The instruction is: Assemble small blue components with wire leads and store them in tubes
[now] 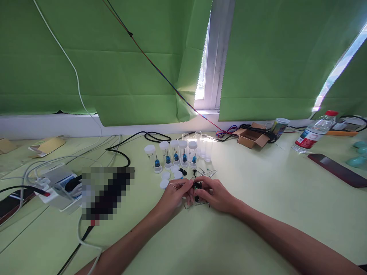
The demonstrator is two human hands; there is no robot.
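1. At nine o'clock on the pale green tabletop (258, 214), grey and white cables (57, 164) loop around a clear plastic box (59, 183); a pixelated patch hides whatever lies beside it.
2. Near the centre, the left hand (174, 196) pinches a thin metal wire (179, 184) between thumb and fingertips, fingers narrow, seemingly to steady it.
3. Touching it at three o'clock, the right hand (216, 194) closes its fingers on a small black plastic part (197, 186), held against the wire's end, probably so the two can meet.
4. At twelve o'clock from the hands stands a row of clear vials with white caps and blue inserts (175, 154), upright and within reach; loose white caps (169, 177) and black bits lie between.
5. Farther toward two o'clock sit an open cardboard box (249, 138), a plastic water bottle with a red cap (314, 131) and a dark phone (338, 170).
6. Behind, green paper (114, 57) covers the window, daylight showing through gaps.
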